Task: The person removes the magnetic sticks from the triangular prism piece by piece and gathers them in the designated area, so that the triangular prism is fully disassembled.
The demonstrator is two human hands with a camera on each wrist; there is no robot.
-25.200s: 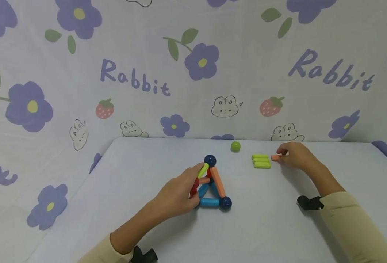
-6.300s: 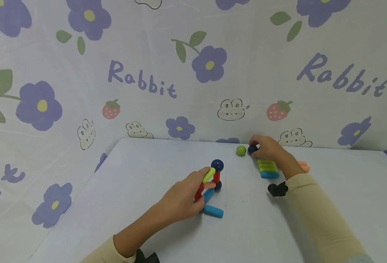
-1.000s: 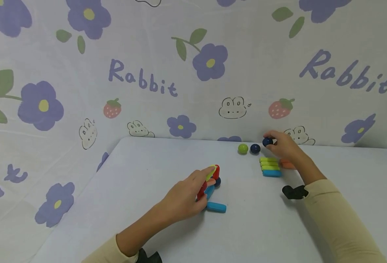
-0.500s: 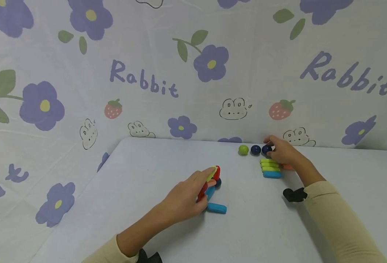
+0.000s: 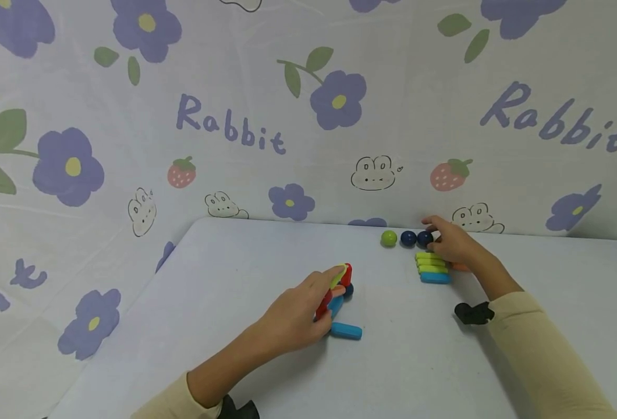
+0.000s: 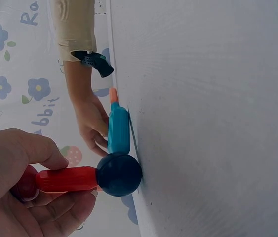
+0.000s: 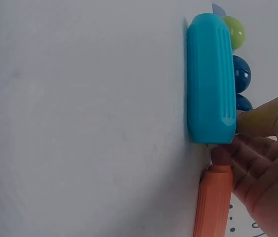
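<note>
My left hand (image 5: 287, 317) holds a small structure of magnetic building rods and balls on the table. In the left wrist view, thumb and fingers pinch its red rod (image 6: 67, 179), which joins a navy ball (image 6: 119, 174) with a blue rod (image 6: 119, 129) sticking out. The hand hides part of the structure. At the table's back, my right hand (image 5: 452, 241) is beside a navy ball (image 5: 425, 238), its index finger raised off it and its thumb close by; contact is unclear. Leftward in the same row are another navy ball (image 5: 408, 238) and a green ball (image 5: 389, 238).
Several yellow-green rods (image 5: 431, 262) lie side by side in front of the balls, with a blue rod (image 5: 435, 279) along their near side. An orange rod (image 7: 214, 202) lies to their right, partly behind my right hand. Patterned cloth (image 5: 224, 169) hangs behind the white table (image 5: 224, 273).
Earlier, my right hand took navy balls off the structure. Over the last second it lowered the second one into the row and loosened its fingers. My left hand keeps its hold.
</note>
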